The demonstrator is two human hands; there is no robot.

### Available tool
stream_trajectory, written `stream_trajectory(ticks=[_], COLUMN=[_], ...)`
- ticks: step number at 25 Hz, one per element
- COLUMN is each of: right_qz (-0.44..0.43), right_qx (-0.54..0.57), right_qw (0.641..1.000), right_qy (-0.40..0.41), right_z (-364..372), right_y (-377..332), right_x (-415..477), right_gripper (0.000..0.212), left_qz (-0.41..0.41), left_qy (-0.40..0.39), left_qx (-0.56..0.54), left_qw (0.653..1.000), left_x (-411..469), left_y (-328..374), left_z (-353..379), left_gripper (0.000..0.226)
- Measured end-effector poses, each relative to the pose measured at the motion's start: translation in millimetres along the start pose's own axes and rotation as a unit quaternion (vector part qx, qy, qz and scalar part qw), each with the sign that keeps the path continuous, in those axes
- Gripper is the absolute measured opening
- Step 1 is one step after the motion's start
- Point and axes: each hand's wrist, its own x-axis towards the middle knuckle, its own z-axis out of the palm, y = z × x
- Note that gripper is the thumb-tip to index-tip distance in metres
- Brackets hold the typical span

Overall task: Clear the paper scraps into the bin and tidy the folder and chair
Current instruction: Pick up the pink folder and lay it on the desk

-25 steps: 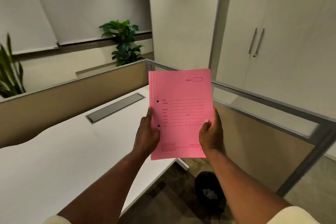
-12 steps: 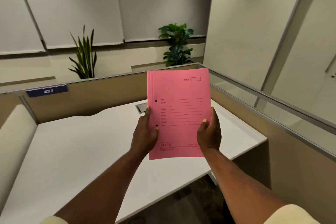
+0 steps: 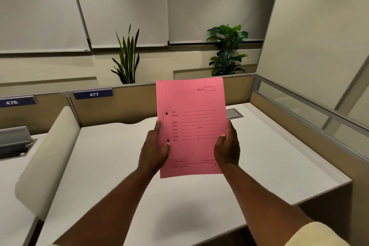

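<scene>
Hands, left hand and right hand, grip pink file folder between them above scrap-free desk; folder not yet set down.

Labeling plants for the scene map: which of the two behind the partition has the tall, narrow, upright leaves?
The left plant, above the 477 sign: stiff, sword-like striped leaves. The right plant is bushy with broad green leaves.
</scene>
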Motion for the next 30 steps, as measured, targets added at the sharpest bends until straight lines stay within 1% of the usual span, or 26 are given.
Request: stream_trajectory(ticks=[7,13,16,23,30], right_qz=[-0.009,-0.006,-0.01,-0.015,0.028], right_qx=[-0.003,-0.012,-0.019,-0.02,-0.027], right_qw=[1.0,0.999,0.998,0.991,0.973], right_qy=[-0.02,-0.046,-0.06,-0.131,-0.228], right_z=[96,159,189,263,326], right_y=[-26,-23,-4,53,114], right_x=[14,33,49,87,101], right_gripper=[0.064,0.06,0.059,0.049,0.061], left_qz=[-0.024,-0.079,-0.103,-0.172,-0.244], left_qy=[-0.003,-0.011,-0.022,-0.025,-0.041], left_qx=[0.019,0.015,0.028,0.052,0.068], left_qw=[1.0,0.997,0.994,0.983,0.966], left_x=[53,90,112,167,201], left_y=[-64,-108,-129,-177,-229], left_z=[-34,-28,-13,41,100], left_gripper=[0.086,0.087,0.087,0.083,0.077])
